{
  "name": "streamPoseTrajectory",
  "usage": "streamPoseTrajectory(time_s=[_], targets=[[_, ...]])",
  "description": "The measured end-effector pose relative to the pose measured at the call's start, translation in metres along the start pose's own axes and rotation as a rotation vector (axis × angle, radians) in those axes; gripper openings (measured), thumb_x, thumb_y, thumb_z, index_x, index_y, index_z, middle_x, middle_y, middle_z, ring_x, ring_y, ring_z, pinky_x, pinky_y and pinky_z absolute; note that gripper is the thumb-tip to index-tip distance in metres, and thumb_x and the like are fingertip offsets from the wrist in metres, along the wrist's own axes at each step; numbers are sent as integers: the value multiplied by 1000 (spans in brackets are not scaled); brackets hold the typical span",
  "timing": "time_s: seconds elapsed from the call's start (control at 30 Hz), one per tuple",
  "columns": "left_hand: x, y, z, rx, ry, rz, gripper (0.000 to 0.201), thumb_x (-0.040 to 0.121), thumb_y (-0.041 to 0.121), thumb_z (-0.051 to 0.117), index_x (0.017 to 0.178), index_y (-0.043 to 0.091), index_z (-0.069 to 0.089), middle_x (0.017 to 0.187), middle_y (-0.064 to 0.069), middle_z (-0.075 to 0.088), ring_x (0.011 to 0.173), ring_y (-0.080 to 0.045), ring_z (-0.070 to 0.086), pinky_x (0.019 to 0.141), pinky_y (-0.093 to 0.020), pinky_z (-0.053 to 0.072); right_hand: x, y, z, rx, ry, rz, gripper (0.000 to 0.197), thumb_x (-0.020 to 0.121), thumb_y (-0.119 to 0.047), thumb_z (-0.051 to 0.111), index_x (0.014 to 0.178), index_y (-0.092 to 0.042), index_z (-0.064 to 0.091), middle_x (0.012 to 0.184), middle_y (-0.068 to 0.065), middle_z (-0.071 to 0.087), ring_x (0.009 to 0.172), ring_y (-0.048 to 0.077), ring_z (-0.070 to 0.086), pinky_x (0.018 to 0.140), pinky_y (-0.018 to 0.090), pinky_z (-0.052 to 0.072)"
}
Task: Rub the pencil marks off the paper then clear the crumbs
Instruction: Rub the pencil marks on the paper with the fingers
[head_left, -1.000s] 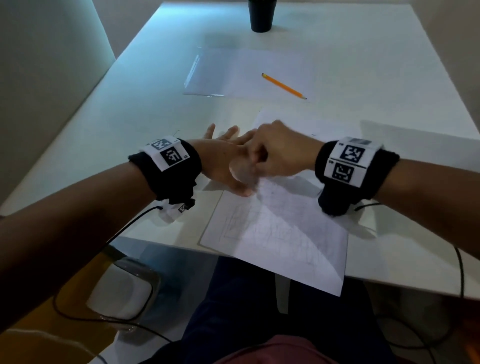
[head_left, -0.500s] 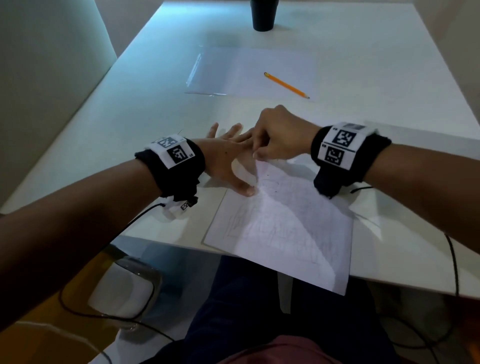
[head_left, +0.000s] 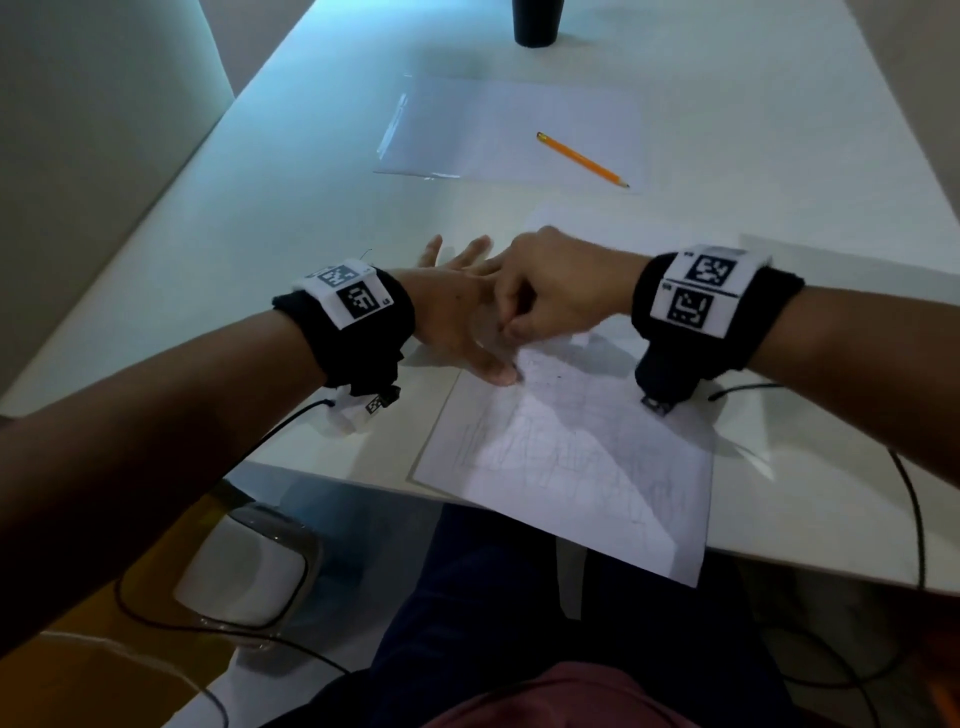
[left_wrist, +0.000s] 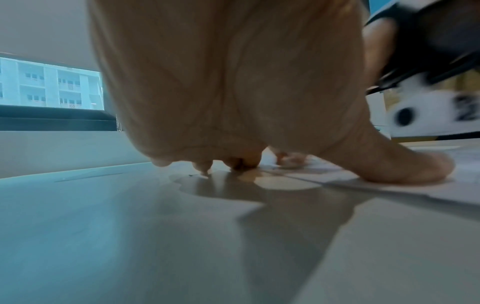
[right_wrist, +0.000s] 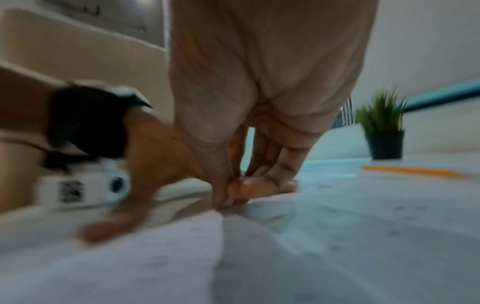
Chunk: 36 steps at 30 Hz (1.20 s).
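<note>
A white paper (head_left: 571, 467) with faint pencil scribbles lies at the table's near edge, one corner hanging over it. My left hand (head_left: 467, 312) lies flat with fingers spread at the sheet's upper left edge, and its thumb (left_wrist: 405, 164) presses the paper down. My right hand (head_left: 511, 327) is curled right beside it. The thumb and fingertips (right_wrist: 226, 202) pinch a small eraser against the paper (right_wrist: 337, 236). The eraser is almost wholly hidden by the fingers. Small dark specks dot the sheet in the blurred right wrist view.
An orange pencil (head_left: 582, 158) lies on a second sheet (head_left: 493, 130) farther up the table. A black pot (head_left: 535, 21) holding a green plant (right_wrist: 381, 115) stands at the far end. Cables trail from both wristbands over the near table edge.
My right hand slid away from me over the paper, then came back toward the left thumb. The left hand stayed pressed in place.
</note>
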<state>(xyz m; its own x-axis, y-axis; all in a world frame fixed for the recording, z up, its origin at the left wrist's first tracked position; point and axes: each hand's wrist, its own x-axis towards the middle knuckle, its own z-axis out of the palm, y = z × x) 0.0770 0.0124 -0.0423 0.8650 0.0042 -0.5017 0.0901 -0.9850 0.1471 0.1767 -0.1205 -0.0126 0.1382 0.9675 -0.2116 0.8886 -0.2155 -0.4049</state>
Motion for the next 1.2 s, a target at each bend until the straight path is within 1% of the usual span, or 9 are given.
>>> streamPoseTrajectory(time_s=[0.1,0.23,0.4,0.53,0.67,0.83,0.97,1.1,1.2], targets=[[0,-4,-1,-6,4,-5,130,47,100,47,154,47,-3,163,17,-18,147,-22,-29,113,-67,-15,6,13,-11,33,117,83,5,75,-12,76,71,-15,78,67,-2,72,67,15,69,69,35,60],[-4,6,-3,51,-23,-37,93,64,89,53,147,55,26,164,10,-18,145,-25,-33,112,-68,-14,-3,-12,12,2,-41,-96,8,72,-22,72,64,-23,73,64,-10,68,64,12,65,72,35,57],[1,0,-4,25,-13,-24,133,50,95,56,154,44,-10,163,14,-22,148,-24,-28,113,-68,-15,2,15,-9,21,130,62,6,74,-13,75,70,-16,78,66,-3,71,66,14,68,65,28,55],[-2,8,-7,55,-30,-34,108,60,86,62,151,53,14,162,9,-26,146,-27,-30,112,-69,-13,-9,-9,14,-5,-32,-102,7,74,-17,73,68,-17,75,65,-7,69,61,9,62,61,11,45],[1,3,-5,41,-8,-37,139,51,92,61,153,40,-18,162,11,-24,149,-24,-25,114,-66,-15,-5,19,-9,17,136,70,5,75,-13,76,70,-14,77,63,-5,68,65,15,67,66,30,56],[0,8,-7,60,-28,-41,123,53,89,60,154,49,3,162,9,-27,148,-27,-27,113,-68,-14,-17,-8,12,9,-24,-96,6,76,-17,75,70,-16,74,66,-7,69,62,9,62,63,17,49],[2,2,-6,42,-14,-42,139,48,92,60,153,43,-17,162,12,-24,149,-24,-23,114,-67,-15,-9,19,-7,34,94,76,7,74,-14,77,68,-16,75,65,-6,70,66,12,67,71,33,58],[3,6,-6,82,-26,-58,135,51,90,64,154,44,-10,162,11,-27,148,-25,-25,113,-66,-16,-19,-7,10,-19,24,-74,9,75,-12,71,67,-10,72,62,-2,67,61,14,62,62,17,48],[5,3,-4,79,-12,-51,143,46,93,62,154,40,-16,160,12,-29,148,-23,-25,112,-63,-17,-24,-1,6,-2,-14,-41,8,76,-14,74,69,-12,74,67,-2,71,63,12,65,64,23,52]])
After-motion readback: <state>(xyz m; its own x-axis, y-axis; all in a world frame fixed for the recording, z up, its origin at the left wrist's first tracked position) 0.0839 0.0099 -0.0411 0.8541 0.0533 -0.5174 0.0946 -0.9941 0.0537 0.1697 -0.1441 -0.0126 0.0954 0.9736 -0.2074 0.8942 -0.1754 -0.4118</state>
